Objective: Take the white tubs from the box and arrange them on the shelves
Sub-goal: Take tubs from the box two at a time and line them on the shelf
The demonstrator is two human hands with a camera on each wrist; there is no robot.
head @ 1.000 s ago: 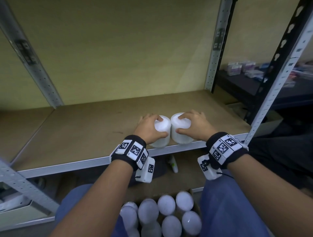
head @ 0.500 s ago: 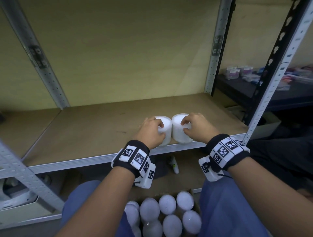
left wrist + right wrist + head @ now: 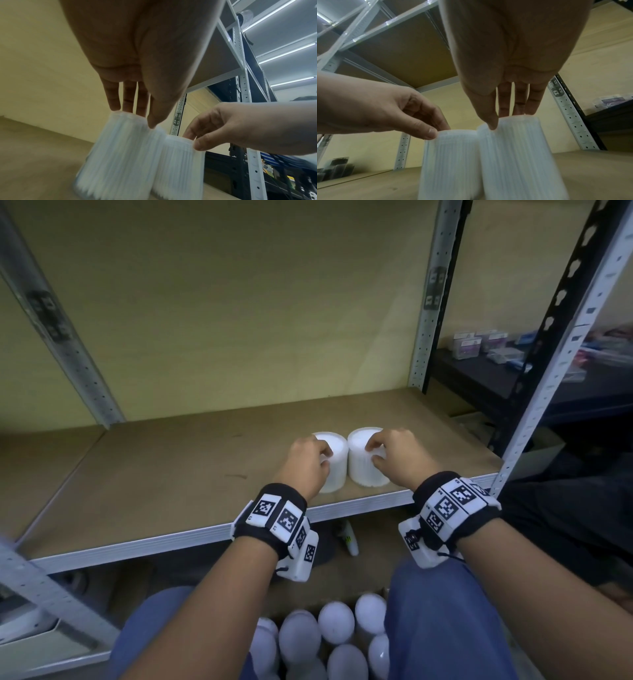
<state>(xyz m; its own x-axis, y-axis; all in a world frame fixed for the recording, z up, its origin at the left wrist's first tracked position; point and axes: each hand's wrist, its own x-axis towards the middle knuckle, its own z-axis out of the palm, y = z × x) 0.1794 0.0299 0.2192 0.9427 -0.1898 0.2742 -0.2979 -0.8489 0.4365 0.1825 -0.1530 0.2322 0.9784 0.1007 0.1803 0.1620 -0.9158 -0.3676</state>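
Two white ribbed tubs stand upright and side by side near the front edge of the wooden shelf (image 3: 171,481): the left tub (image 3: 337,474) (image 3: 120,155) (image 3: 452,162) and the right tub (image 3: 363,463) (image 3: 180,162) (image 3: 513,155). My left hand (image 3: 323,457) (image 3: 139,117) hovers over the left tub, with only its nearly straight fingertips touching the top rim. My right hand (image 3: 375,453) (image 3: 506,120) touches the right tub's rim the same way. The open box (image 3: 325,642) with several more white tubs sits between my knees.
Perforated metal uprights (image 3: 428,302) and a front post (image 3: 548,392) frame the shelf bay. A small white bottle (image 3: 349,539) lies on the lower level under the shelf edge. A dark rack (image 3: 479,371) with small packets stands to the right.
Both hands have loosened from a full grip round the tubs and drawn back, so only the fingertips are at the rims. The tubs stay standing together on the shelf.
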